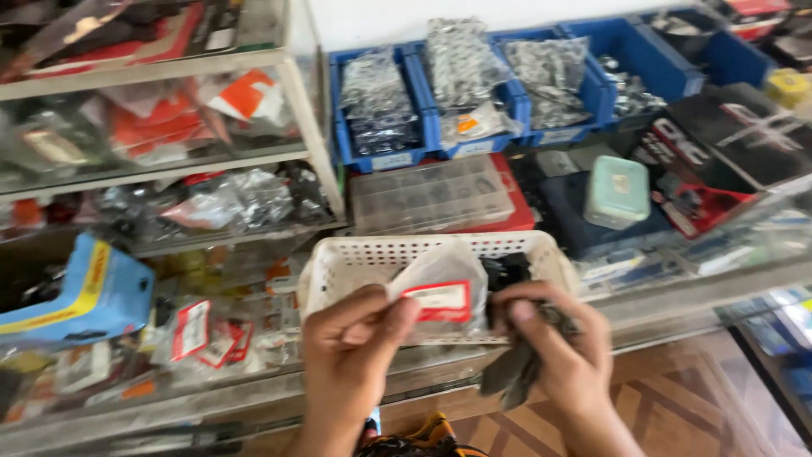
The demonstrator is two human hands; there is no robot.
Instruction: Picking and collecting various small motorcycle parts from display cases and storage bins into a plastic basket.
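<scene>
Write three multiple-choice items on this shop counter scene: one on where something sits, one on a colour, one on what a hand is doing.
1. Where is the white basket?
A. On the glass counter, just beyond the hands
B. On the floor
C. Inside a blue bin

2. What colour is the label on the small plastic bag?
A. Green
B. Red
C. Yellow

3. What is the left hand doing?
A. Lying flat and empty
B. Pinching the small plastic bag
C. Pressing the mint-green box

Answers:
1. A: the basket stands on the counter edge behind both hands, well in front of the blue bins.
2. B: a red-bordered label shows on the bag's front.
3. B: thumb and fingers close on the bag's left edge, while the right hand grips dark parts; the mint-green box lies untouched.
</scene>
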